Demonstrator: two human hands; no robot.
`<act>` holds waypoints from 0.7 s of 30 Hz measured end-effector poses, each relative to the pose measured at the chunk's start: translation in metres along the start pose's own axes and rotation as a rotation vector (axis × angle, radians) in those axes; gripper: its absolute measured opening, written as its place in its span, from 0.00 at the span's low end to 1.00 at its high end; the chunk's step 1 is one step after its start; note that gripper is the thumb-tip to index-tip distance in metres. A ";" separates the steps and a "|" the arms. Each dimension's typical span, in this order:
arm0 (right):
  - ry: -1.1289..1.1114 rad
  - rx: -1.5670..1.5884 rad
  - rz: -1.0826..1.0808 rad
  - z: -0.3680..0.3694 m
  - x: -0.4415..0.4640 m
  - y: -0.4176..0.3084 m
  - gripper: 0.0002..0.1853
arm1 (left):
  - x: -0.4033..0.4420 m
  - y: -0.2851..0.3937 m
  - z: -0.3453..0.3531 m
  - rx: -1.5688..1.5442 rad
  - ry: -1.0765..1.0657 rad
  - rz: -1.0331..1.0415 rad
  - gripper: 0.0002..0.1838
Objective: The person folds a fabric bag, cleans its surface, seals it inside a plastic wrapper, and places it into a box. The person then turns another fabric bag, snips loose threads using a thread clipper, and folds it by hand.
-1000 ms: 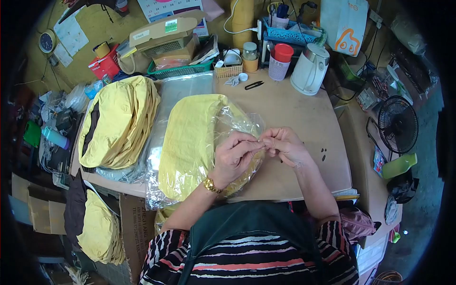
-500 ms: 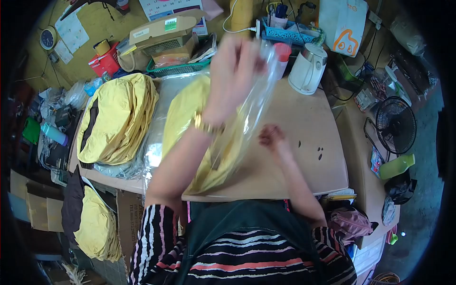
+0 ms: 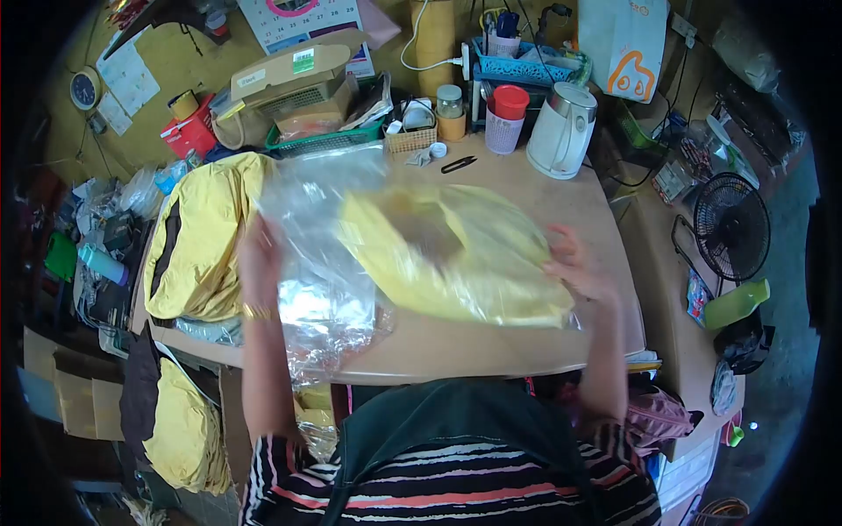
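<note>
A folded yellow cloth item in a clear plastic bag (image 3: pixel 500 263) lies blurred across the middle of the table, a dark gap showing in its left half. My right hand (image 3: pixel 583 267) is at its right end, with fingers curled at the bag's edge. My left hand (image 3: pixel 260 263), above a gold bracelet, is smeared by motion; its fingers are not clear. It is between a pile of yellow cloth items (image 3: pixel 197 241) with a dark strip and a stack of clear plastic bags (image 3: pixel 324 307).
Behind stand a white electric kettle (image 3: pixel 561 131), a red cup in a lilac holder (image 3: pixel 504 123), a small wicker basket (image 3: pixel 412 136) and a green basket (image 3: pixel 324 140) with boxes. Black thread snips (image 3: pixel 459 164) lie on the table. A black fan (image 3: pixel 732 232) is at right.
The bagged yellow cloth has swung from upright at centre-left to flatter and further right. My left hand has dropped down to the left; my right hand has moved right to the bag's end.
</note>
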State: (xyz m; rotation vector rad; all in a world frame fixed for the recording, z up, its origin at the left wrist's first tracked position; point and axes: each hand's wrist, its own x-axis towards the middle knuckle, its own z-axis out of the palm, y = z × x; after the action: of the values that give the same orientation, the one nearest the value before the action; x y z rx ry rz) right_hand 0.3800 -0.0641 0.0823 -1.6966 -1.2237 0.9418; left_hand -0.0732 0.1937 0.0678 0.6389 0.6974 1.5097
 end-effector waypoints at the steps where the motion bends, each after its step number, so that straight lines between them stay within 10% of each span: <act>1: 0.049 -0.368 0.159 -0.025 -0.001 0.013 0.31 | -0.015 -0.027 -0.044 0.256 0.049 -0.070 0.08; 4: 0.272 -0.807 -0.024 -0.052 0.019 0.031 0.28 | -0.048 -0.049 -0.092 0.452 -0.116 -0.337 0.11; 8: 0.217 -0.489 -0.066 0.009 0.099 0.002 0.26 | -0.033 -0.056 -0.047 0.629 -0.114 -0.215 0.22; 14: 0.365 -0.941 -0.241 0.092 0.159 0.085 0.33 | -0.005 -0.070 -0.022 0.930 -0.381 -0.254 0.11; 21: 0.287 -0.946 -0.202 0.088 0.156 0.078 0.34 | 0.008 -0.052 -0.051 0.013 0.098 -0.192 0.06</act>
State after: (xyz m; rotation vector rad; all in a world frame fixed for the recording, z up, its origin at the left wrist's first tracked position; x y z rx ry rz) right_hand 0.3666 0.0881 -0.0394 -2.2349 -1.7280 -0.0721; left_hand -0.0777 0.2007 -0.0046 0.4954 0.8206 1.3665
